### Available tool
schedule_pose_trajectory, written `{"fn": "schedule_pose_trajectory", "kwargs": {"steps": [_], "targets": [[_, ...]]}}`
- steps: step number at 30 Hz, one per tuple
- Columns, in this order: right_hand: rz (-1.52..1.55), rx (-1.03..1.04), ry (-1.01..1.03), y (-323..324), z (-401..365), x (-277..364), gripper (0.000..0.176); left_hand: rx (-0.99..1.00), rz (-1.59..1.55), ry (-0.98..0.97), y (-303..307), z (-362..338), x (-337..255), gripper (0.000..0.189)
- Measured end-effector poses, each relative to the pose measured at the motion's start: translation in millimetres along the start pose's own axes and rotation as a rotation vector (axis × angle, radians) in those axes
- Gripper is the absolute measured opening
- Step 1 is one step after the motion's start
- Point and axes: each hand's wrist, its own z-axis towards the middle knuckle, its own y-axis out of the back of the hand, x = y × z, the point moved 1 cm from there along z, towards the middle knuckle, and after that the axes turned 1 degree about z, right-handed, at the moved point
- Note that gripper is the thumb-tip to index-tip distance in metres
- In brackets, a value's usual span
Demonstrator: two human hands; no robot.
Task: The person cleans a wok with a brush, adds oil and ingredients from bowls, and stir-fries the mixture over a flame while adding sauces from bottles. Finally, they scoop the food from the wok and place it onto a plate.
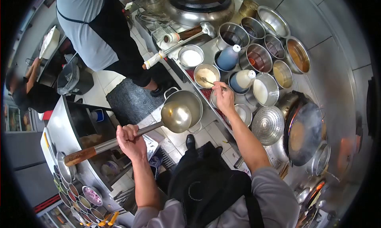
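Note:
My left hand [131,142] is closed round the metal handle of a large ladle [176,117], near its wooden grip. The ladle's bowl hangs over a two-handled pot [195,105]. In my right hand [224,97] is a small spoon [207,81], pinched by its handle, with its tip in a metal bowl of pale yellow powder [212,72]. A bowl of white powder [191,57] stands just beyond. Beside my right hand are a squeeze bottle with pale contents [242,80] and one with dark blue contents [228,58].
A smoking wok [305,135] sits at the right, with a perforated strainer [268,125] beside it. Several sauce containers fill the back right. A co-worker in a black apron [107,33] stands at the upper left; another person [29,89] is at far left.

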Motion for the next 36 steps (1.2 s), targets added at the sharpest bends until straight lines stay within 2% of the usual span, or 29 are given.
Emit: {"fn": "schedule_pose_trajectory", "kwargs": {"steps": [6,8,18,21,22,25,27,29,30,36], "targets": [[0.233,-0.035,-0.164,0.7,-3.4,-20.9,0.034,0.013,0.01,-0.022,-21.1,2.3,4.1,0.046],[0.38,-0.062,-0.303,3.6,-3.8,-19.5,0.035,0.027,0.017,-0.029,-24.9,4.6,6.0,0.047],[0.646,-0.154,-0.297,50.1,-13.8,36.4,0.035,0.081,-0.038,-0.104,-63.6,20.7,19.5,0.042],[0.613,-0.158,-0.168,71.4,-22.0,39.8,0.033,0.083,-0.074,-0.121,-76.0,26.8,25.1,0.042],[0.565,-0.233,-0.205,77.7,-24.9,35.6,0.032,0.087,-0.085,-0.11,-81.9,27.0,26.7,0.042],[0.455,-0.22,-0.166,96.8,-45.4,14.5,0.032,0.089,-0.084,-0.085,-86.0,27.3,26.5,0.042],[0.402,-0.196,-0.251,97.5,-63.6,-4.5,0.033,0.111,-0.107,-0.085,-78.6,24.2,21.7,0.042],[0.04,-0.075,-0.351,87.3,-69.5,-18.1,0.035,0.093,-0.079,-0.087,-74.6,16.8,17.5,0.044],[-0.024,-0.075,-0.207,82.3,-67.4,-24.9,0.036,0.086,-0.055,-0.089,-71.8,13.9,16.4,0.045],[0.123,-0.007,-0.293,71.4,-72.0,-33.5,0.035,0.087,0.017,-0.113,-71.3,-4.9,12.1,0.045]]}}
